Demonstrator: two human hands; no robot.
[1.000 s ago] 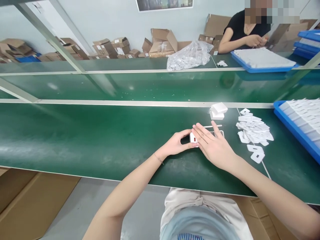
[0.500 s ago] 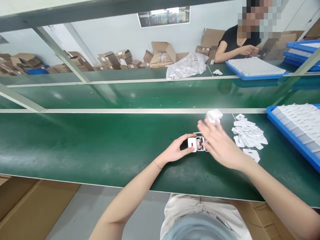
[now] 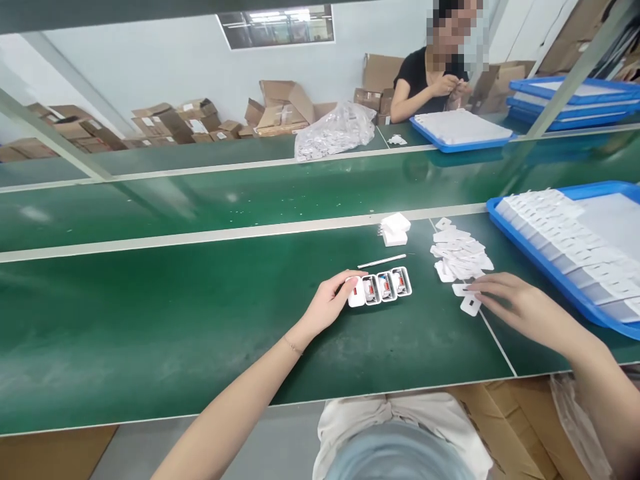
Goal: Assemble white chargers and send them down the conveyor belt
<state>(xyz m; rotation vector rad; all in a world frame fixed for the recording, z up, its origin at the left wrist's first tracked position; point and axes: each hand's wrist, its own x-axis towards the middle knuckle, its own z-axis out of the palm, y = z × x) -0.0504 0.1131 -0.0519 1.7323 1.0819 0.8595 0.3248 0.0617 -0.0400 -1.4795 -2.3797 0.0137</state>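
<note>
My left hand (image 3: pixel 333 297) is closed on the left end of a row of small white charger housings (image 3: pixel 385 287), thumb in front and fingers behind. The charger housing (image 3: pixel 355 293) it grips has its face plate on, with a red port showing. The others in the row stand open, with red and metal parts inside. To the right, the fingertips of my right hand (image 3: pixel 515 308) pinch a white face plate (image 3: pixel 461 290); the thumb is partly hidden. Another face plate (image 3: pixel 471 306) with a square hole lies just below it.
A heap of white face plates (image 3: pixel 460 250) lies beyond my right hand. White chargers with prongs (image 3: pixel 395 230) and a thin white stick (image 3: pixel 383 261) lie behind the row. A blue tray (image 3: pixel 550 283) of white pieces stands right. Across the bench, a person (image 3: pixel 425 87) handles something small.
My right hand has moved from over the row of housings to the loose face plates on the right, uncovering the row and the stick. My left hand keeps its grip. The view has shifted right.
</note>
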